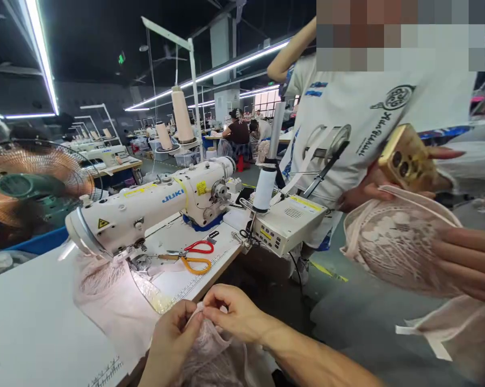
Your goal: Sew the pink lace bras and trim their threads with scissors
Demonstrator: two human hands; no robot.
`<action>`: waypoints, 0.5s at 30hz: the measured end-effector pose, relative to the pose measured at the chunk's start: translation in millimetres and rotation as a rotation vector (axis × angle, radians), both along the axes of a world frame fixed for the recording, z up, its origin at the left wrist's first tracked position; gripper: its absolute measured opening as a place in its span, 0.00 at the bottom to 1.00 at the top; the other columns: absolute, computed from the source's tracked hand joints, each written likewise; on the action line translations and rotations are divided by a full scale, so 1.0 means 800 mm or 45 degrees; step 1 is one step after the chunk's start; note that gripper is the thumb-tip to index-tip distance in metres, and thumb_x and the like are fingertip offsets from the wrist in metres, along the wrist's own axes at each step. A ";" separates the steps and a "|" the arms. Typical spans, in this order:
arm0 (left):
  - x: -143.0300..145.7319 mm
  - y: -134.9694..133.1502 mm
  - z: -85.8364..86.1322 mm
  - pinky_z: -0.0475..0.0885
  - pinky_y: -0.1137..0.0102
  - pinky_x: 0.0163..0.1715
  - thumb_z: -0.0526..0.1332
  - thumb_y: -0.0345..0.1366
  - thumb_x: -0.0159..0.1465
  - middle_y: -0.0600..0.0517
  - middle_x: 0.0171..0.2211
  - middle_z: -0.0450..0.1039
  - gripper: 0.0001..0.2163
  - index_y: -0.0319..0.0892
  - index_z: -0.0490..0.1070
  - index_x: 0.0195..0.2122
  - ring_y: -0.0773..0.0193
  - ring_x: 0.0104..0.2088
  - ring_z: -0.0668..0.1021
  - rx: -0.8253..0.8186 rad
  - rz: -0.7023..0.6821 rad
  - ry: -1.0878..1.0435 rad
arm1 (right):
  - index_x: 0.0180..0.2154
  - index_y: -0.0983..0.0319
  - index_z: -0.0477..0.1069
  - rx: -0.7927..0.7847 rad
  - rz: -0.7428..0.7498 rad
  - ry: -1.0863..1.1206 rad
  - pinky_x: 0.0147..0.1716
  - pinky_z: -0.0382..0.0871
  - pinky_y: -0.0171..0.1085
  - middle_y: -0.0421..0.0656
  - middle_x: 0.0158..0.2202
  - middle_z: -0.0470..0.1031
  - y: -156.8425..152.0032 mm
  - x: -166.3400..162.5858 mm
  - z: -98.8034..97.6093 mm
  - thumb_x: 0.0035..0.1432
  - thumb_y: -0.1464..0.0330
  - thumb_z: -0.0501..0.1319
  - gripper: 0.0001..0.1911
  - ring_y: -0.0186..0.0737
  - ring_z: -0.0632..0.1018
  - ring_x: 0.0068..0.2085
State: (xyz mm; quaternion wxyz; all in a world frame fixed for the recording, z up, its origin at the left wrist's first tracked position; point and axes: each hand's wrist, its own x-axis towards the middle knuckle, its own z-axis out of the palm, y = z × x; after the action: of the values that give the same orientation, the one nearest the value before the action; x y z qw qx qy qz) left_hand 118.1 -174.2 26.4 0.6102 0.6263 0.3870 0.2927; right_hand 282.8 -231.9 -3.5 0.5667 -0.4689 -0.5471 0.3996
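My left hand (172, 336) and my right hand (230, 312) meet at the bottom centre, both pinching a bunch of pale pink lace fabric (208, 357) just off the table's front edge. More pink fabric (109, 293) lies on the white table (28, 322) under the needle end of a white JUKI sewing machine (145, 207). Scissors with red and orange handles (192, 255) rest on the table behind my hands.
A person in a white T-shirt (355, 123) stands at the right holding a gold phone (407, 158). Another person's hand (468, 260) holds a pink lace bra cup (395, 242). A control box (288, 220), thread cones (182, 114) and a fan (28, 185) surround the table.
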 end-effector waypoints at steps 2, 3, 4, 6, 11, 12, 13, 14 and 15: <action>0.001 0.002 0.003 0.57 0.74 0.22 0.76 0.51 0.44 0.58 0.17 0.62 0.22 0.39 0.71 0.22 0.70 0.21 0.62 -0.044 0.021 -0.049 | 0.27 0.62 0.68 -0.066 -0.002 0.121 0.26 0.57 0.32 0.34 0.23 0.63 0.009 -0.010 0.005 0.51 0.49 0.68 0.23 0.30 0.62 0.25; 0.002 0.002 0.004 0.57 0.74 0.22 0.77 0.51 0.44 0.58 0.17 0.62 0.22 0.39 0.71 0.23 0.71 0.21 0.61 -0.070 0.013 -0.071 | 0.27 0.62 0.67 -0.111 0.025 0.222 0.26 0.56 0.32 0.33 0.22 0.62 0.012 -0.013 0.004 0.49 0.46 0.68 0.25 0.29 0.61 0.24; 0.003 0.002 0.005 0.56 0.75 0.21 0.77 0.52 0.44 0.58 0.17 0.63 0.23 0.38 0.72 0.23 0.71 0.20 0.61 -0.091 0.003 -0.085 | 0.28 0.62 0.67 -0.149 0.050 0.322 0.25 0.55 0.32 0.33 0.22 0.62 0.013 -0.016 0.001 0.47 0.44 0.69 0.28 0.29 0.60 0.24; 0.007 0.002 0.008 0.55 0.75 0.21 0.78 0.53 0.42 0.58 0.17 0.62 0.25 0.37 0.72 0.23 0.72 0.20 0.60 -0.120 -0.015 -0.088 | 0.28 0.62 0.67 -0.182 0.034 0.446 0.27 0.57 0.32 0.33 0.23 0.64 0.015 -0.018 -0.005 0.43 0.43 0.71 0.30 0.28 0.62 0.24; 0.026 0.006 0.018 0.58 0.77 0.22 0.78 0.57 0.38 0.57 0.17 0.66 0.27 0.37 0.72 0.21 0.72 0.20 0.62 -0.108 0.014 -0.060 | 0.40 0.63 0.75 0.116 -0.211 0.144 0.38 0.71 0.38 0.44 0.35 0.78 -0.004 0.000 -0.005 0.53 0.52 0.68 0.22 0.37 0.76 0.35; 0.030 0.007 0.020 0.58 0.77 0.22 0.78 0.57 0.38 0.57 0.17 0.67 0.27 0.38 0.72 0.21 0.71 0.20 0.63 -0.111 0.005 -0.064 | 0.46 0.62 0.76 0.247 -0.240 -0.008 0.45 0.72 0.41 0.48 0.43 0.80 -0.012 0.006 -0.004 0.57 0.55 0.66 0.21 0.42 0.78 0.43; 0.033 0.008 0.021 0.59 0.77 0.22 0.78 0.57 0.38 0.56 0.17 0.68 0.27 0.38 0.72 0.21 0.71 0.20 0.64 -0.123 -0.012 -0.066 | 0.52 0.62 0.75 0.375 -0.240 -0.149 0.53 0.70 0.45 0.52 0.50 0.79 -0.020 0.012 -0.003 0.61 0.57 0.64 0.22 0.45 0.77 0.52; 0.035 0.009 0.023 0.60 0.76 0.22 0.78 0.57 0.38 0.56 0.18 0.70 0.27 0.38 0.72 0.22 0.71 0.20 0.65 -0.137 -0.035 -0.062 | 0.57 0.62 0.73 0.480 -0.206 -0.257 0.59 0.66 0.47 0.54 0.57 0.75 -0.028 0.018 -0.002 0.65 0.59 0.61 0.23 0.46 0.74 0.59; 0.036 0.010 0.023 0.61 0.76 0.22 0.78 0.57 0.38 0.55 0.18 0.71 0.27 0.38 0.73 0.22 0.70 0.20 0.66 -0.147 -0.062 -0.050 | 0.61 0.62 0.70 0.547 -0.144 -0.319 0.63 0.61 0.49 0.55 0.61 0.72 -0.035 0.024 -0.003 0.68 0.59 0.58 0.24 0.46 0.70 0.64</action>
State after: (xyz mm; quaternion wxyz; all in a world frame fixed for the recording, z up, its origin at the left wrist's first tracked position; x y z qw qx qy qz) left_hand 147.3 -166.1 45.2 0.6597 0.5933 0.3758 0.2674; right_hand 302.3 -259.6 -6.1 0.6024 -0.4134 -0.6585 0.1805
